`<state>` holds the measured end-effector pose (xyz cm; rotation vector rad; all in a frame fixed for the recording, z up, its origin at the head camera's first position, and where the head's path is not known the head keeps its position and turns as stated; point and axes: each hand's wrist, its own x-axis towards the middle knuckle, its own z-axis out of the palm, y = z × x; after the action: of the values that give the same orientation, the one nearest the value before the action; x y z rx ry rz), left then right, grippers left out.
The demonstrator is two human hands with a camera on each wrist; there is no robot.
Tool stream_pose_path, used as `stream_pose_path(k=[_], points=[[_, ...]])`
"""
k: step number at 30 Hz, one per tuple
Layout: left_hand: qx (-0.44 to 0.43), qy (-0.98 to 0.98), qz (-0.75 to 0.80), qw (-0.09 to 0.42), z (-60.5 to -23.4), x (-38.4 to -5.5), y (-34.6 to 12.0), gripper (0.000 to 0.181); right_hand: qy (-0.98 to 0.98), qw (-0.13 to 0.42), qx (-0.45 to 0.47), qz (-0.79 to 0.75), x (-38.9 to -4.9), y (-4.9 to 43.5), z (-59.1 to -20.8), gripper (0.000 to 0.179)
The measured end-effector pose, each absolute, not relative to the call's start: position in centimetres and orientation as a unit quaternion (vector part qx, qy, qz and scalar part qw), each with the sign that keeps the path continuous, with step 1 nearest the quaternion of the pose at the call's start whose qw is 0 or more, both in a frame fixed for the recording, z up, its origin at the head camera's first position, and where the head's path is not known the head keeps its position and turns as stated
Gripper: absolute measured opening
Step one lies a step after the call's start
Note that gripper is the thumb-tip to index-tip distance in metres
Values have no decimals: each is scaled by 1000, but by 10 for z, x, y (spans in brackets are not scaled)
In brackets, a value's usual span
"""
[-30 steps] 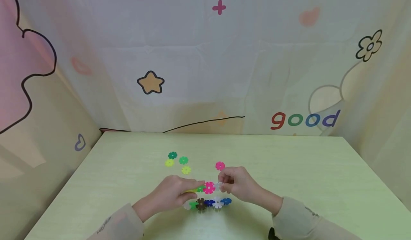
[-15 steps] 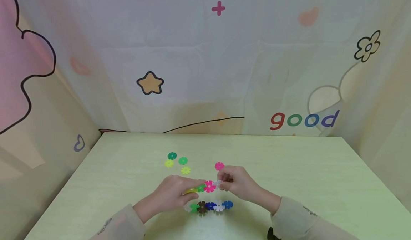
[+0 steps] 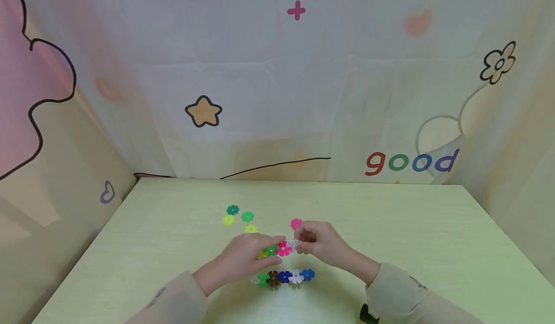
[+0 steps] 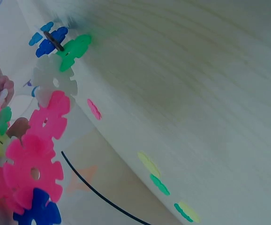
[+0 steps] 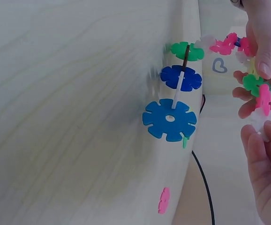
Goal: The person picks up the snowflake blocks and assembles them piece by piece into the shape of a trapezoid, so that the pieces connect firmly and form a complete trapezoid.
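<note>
In the head view, several flower-shaped interlocking plastic discs form a linked chain. My right hand pinches a white disc at the chain's end, joined to a pink disc. Left of that come a green disc and a yellow disc. My left hand reaches around this stretch, fingers and thumb extended and parted, with the discs between them. The chain's lower run shows a brown disc, a dark blue disc and a lighter blue disc. Part of the chain is hidden behind my left hand.
Loose discs lie farther back on the table: a dark green disc, a light green disc, two yellow ones and a pink disc just beyond my right hand. A printed curtain stands behind the table.
My left hand has shifted right along the chain, and its thumb and fingers have spread apart. My right hand still pinches the white disc, slightly higher in view.
</note>
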<state>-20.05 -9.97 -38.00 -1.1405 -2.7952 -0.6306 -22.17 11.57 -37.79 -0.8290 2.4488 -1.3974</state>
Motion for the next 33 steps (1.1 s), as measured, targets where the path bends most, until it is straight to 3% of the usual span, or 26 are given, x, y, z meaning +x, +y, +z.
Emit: stream_pose_path(k=[15,20,33], points=[[-369,-905,-212,15,-379,-205,-106,40,812,144,-292,-485,-237,122,-371,13],[-343,-917,-203,3,-376,-207,-122,40,808,157,-240,-514,-257,123,-373,19],[-318,-923,-214,3,-378,-210,-140,42,895,149,-114,-404,-304,111,-409,20]])
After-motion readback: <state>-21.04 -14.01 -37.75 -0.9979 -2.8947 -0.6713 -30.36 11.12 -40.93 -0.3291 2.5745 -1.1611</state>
